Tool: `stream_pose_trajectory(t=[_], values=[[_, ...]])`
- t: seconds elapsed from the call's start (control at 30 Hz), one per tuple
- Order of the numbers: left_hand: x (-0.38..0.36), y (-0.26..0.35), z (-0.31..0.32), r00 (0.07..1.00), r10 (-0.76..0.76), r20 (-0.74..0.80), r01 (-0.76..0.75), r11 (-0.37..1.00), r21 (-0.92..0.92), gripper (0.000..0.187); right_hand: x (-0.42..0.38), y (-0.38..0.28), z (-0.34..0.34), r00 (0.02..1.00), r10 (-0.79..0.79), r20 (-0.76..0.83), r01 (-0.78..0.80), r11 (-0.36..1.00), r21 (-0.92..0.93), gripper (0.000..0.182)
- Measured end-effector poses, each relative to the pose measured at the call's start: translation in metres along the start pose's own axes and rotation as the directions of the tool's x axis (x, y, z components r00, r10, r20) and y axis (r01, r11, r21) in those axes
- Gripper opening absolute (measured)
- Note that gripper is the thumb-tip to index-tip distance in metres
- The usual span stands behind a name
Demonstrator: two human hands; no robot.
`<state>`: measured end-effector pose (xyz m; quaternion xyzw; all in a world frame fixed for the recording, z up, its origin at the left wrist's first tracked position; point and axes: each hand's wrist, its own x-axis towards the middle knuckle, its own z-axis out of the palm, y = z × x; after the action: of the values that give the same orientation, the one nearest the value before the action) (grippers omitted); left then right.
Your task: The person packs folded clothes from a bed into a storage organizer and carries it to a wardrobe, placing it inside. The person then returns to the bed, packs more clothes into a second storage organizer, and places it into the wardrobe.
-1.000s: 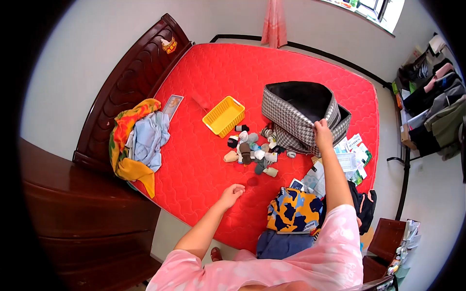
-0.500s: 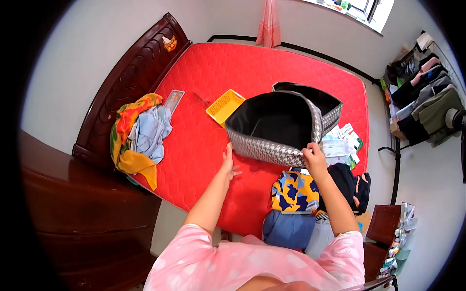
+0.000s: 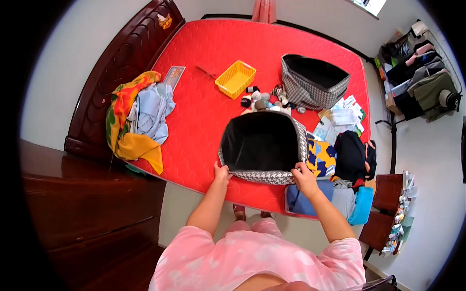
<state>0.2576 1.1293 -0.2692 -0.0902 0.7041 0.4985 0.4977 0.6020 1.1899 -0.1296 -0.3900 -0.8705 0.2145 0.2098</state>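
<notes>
A houndstooth fabric storage box (image 3: 262,176) with a black lining stands open-topped at the near edge of the bed, its opening tilted toward me. My left hand (image 3: 222,173) is closed on its near left corner. At the near right corner, my right hand (image 3: 304,178) pinches the rim. Behind it is a second houndstooth storage box (image 3: 310,89), also open. Rolled socks (image 3: 262,99) lie between the two boxes. Close to my right hand are a yellow and blue patterned folded cloth (image 3: 321,157) and a folded blue garment (image 3: 310,200).
A yellow plastic basket (image 3: 235,80) sits mid-bed on the red mattress (image 3: 194,111). Heaped clothes (image 3: 150,116) lie by the headboard (image 3: 116,72). A clear tray (image 3: 342,117), papers and black clothing (image 3: 350,150) are on the right. A dark wooden cabinet (image 3: 92,203) stands left.
The near box has come toward me and left, uncovering the socks and the second box. My left hand, open beside the box before, now grips its corner. The view has tilted down.
</notes>
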Motion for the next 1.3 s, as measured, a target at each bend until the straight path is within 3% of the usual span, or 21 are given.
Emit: stream_pose_trajectory(t=[0.1, 0.17, 0.23, 0.27, 0.37, 0.47, 0.53, 0.57, 0.63, 0.67, 0.77, 0.87, 0.9, 0.93, 0.97, 1.03, 1.1, 1.17, 1.2, 1.3], values=[[0.015, -0.011, -0.046, 0.994, 0.087, 0.067, -0.088, 0.996, 0.023, 0.085, -0.029, -0.012, 0.052, 0.989, 0.141, 0.047, -0.142, 0.990, 0.024, 0.020], [0.039, -0.029, -0.073, 0.991, 0.096, 0.090, -0.106, 0.989, 0.108, 0.086, -0.047, -0.015, 0.081, 0.968, 0.203, 0.145, -0.203, 0.979, -0.012, 0.036], [0.048, -0.039, -0.088, 0.997, -0.040, -0.065, 0.055, 0.966, 0.252, 0.086, -0.065, -0.018, 0.113, 0.940, 0.283, 0.192, -0.278, 0.959, -0.053, 0.047], [0.052, -0.041, -0.092, 0.985, -0.096, -0.147, 0.138, 0.940, 0.313, 0.086, -0.071, -0.015, 0.126, 0.889, 0.336, 0.311, -0.328, 0.941, -0.080, 0.057], [0.043, -0.033, -0.101, 0.994, -0.095, -0.047, 0.105, 0.937, 0.332, 0.090, -0.078, -0.019, 0.141, 0.887, 0.362, 0.288, -0.374, 0.927, -0.012, 0.057], [0.109, -0.078, -0.129, 0.982, 0.171, -0.076, -0.128, 0.910, 0.395, 0.085, -0.082, -0.012, 0.159, 0.867, 0.417, 0.274, -0.432, 0.902, -0.007, 0.056], [0.108, -0.078, -0.134, 0.946, 0.321, 0.033, -0.281, 0.769, 0.575, 0.078, -0.087, -0.003, 0.176, 0.870, 0.436, 0.230, -0.436, 0.898, -0.054, 0.065], [0.105, -0.072, -0.134, 0.917, 0.386, 0.101, -0.355, 0.673, 0.649, 0.075, -0.089, 0.005, 0.184, 0.772, 0.542, 0.332, -0.546, 0.833, -0.090, 0.069], [0.102, -0.072, -0.128, 0.936, 0.333, 0.110, -0.285, 0.539, 0.793, 0.068, -0.080, 0.022, 0.198, 0.508, 0.697, 0.506, -0.718, 0.667, -0.199, 0.078], [0.101, -0.070, -0.122, 0.945, 0.306, 0.116, -0.253, 0.459, 0.852, 0.065, -0.076, 0.029, 0.203, 0.471, 0.721, 0.509, -0.688, 0.661, -0.299, 0.086], [0.110, -0.072, -0.120, 0.988, -0.075, 0.131, -0.057, 0.618, 0.784, 0.066, -0.091, 0.053, 0.229, 0.585, 0.697, 0.415, -0.649, 0.709, -0.275, 0.081], [0.125, -0.078, -0.117, 0.988, 0.059, 0.143, -0.143, 0.689, 0.711, 0.066, -0.108, 0.063, 0.261, 0.708, 0.636, 0.309, -0.616, 0.769, -0.171, 0.062], [0.136, -0.079, -0.119, 0.965, 0.161, 0.207, -0.262, 0.633, 0.728, 0.065, -0.111, 0.062, 0.267, 0.732, 0.620, 0.280, -0.607, 0.782, -0.145, 0.058], [0.134, -0.072, -0.116, 0.975, 0.135, 0.175, -0.219, 0.684, 0.695, 0.064, -0.107, 0.049, 0.259, 0.712, 0.636, 0.297, -0.630, 0.766, -0.128, 0.052], [0.131, -0.066, -0.114, 0.984, 0.108, 0.143, -0.176, 0.732, 0.658, 0.064, -0.107, 0.041, 0.255, 0.699, 0.638, 0.323, -0.645, 0.758, -0.102, 0.057], [0.111, -0.053, -0.112, 0.970, 0.146, 0.192, -0.231, 0.793, 0.564, 0.063, -0.114, 0.030, 0.251, 0.710, 0.629, 0.316, -0.659, 0.752, -0.016, 0.066], [0.120, -0.055, -0.119, 0.941, 0.303, 0.151, -0.302, 0.548, 0.780, 0.057, -0.125, 0.027, 0.244, 0.721, 0.633, 0.280, -0.673, 0.737, 0.068, 0.074], [0.062, -0.035, -0.091, 0.902, 0.412, 0.129, -0.323, 0.445, 0.835, 0.057, -0.130, 0.019, 0.220, 0.727, 0.650, 0.222, -0.684, 0.715, 0.146, 0.076], [0.054, -0.037, -0.085, 0.868, 0.464, 0.178, -0.416, 0.481, 0.772, 0.052, -0.133, 0.019, 0.207, 0.705, 0.683, 0.193, -0.709, 0.688, 0.154, 0.072], [0.024, -0.050, -0.059, 0.803, 0.489, 0.340, -0.559, 0.422, 0.713, 0.048, -0.170, 0.042, 0.193, 0.727, 0.687, 0.001, -0.674, 0.713, 0.195, 0.064]])
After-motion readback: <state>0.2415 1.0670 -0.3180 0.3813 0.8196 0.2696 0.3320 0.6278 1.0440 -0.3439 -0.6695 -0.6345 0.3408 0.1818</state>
